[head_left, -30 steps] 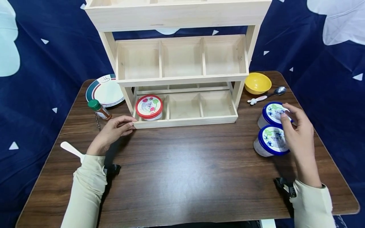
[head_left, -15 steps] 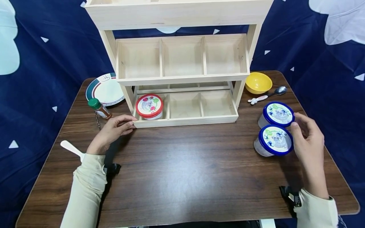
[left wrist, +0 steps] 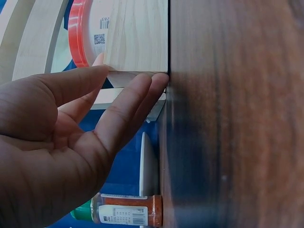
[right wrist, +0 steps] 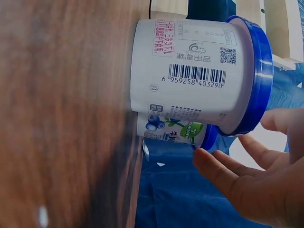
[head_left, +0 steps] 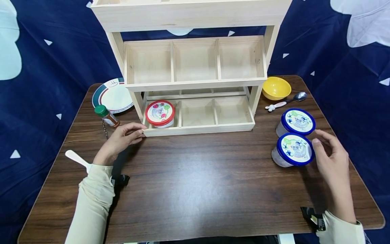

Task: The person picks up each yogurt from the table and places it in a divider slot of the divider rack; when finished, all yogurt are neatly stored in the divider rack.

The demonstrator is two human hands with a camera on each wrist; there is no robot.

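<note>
Two blue-lidded tubs (head_left: 293,150) stand close; the released right hand (head_left: 332,156) could topple either when grasping.

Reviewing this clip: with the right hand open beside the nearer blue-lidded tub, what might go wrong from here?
1. The right hand is open beside the near blue-lidded tub. The far blue-lidded tub stands close behind, so a wide grasp may knock it.
2. The spoon and yellow bowl lie just beyond and could get bumped if the far tub slides.
3. The left hand only touches the wooden rack at its corner, so a hard placement might shift it.
</note>
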